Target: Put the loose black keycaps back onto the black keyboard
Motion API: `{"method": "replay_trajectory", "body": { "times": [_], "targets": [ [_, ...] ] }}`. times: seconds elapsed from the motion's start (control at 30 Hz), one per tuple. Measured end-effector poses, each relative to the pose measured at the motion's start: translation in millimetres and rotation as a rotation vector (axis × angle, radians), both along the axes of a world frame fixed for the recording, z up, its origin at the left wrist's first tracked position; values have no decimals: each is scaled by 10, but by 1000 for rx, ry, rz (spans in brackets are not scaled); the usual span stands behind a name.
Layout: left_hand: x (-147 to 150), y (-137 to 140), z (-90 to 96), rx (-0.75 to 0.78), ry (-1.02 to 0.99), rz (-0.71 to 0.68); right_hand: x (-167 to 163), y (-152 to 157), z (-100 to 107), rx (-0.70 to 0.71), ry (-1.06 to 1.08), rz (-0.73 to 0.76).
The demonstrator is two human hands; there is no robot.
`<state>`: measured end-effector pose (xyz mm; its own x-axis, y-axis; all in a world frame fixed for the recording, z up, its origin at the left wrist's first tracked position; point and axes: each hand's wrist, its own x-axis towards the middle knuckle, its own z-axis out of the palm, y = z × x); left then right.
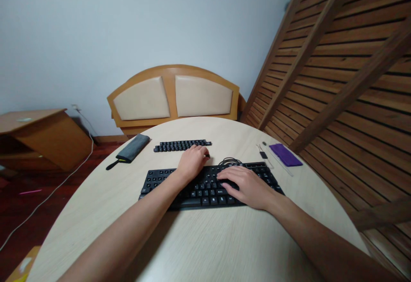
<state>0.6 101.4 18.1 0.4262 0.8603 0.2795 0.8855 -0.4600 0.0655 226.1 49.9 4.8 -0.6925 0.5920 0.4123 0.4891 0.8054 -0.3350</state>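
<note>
A black keyboard (205,200) lies on the table in front of me, with bare key switches showing along its left part. Just beyond it, loose black keycaps (181,146) are laid out in close rows. My left hand (192,164) is over the keyboard's far edge, its fingers closed on a small black keycap (207,156) that shows only in part. Across the keyboard's right half lies my right hand (247,185), fingers stretched over the keys and thumb apart. The keys beneath both hands are hidden.
On the round table (257,239) are a coiled black cable (230,161), a grey pouch (134,146) at left, and a purple cloth (285,155) beside a thin white tool (279,161) at right. A headboard (172,98) and slatted wood (340,81) stand behind.
</note>
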Motion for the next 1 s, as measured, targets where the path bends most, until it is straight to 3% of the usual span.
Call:
{"method": "replay_trajectory", "body": {
  "times": [0.17,0.37,0.67,1.0],
  "targets": [
    [-37,-496,-113,-50,-389,-102,-41,-48,-19,-33,30,-67],
    [-80,-577,-239,-217,-628,-137,-106,-126,-6,-52,24,-119],
    [-71,-587,-237,-257,-714,-107,-65,-113,-40,-55,-14,-88],
    [-59,-601,-191,-257,-666,-140,-57,-109,-62,-39,-10,-55]
  ]
}}
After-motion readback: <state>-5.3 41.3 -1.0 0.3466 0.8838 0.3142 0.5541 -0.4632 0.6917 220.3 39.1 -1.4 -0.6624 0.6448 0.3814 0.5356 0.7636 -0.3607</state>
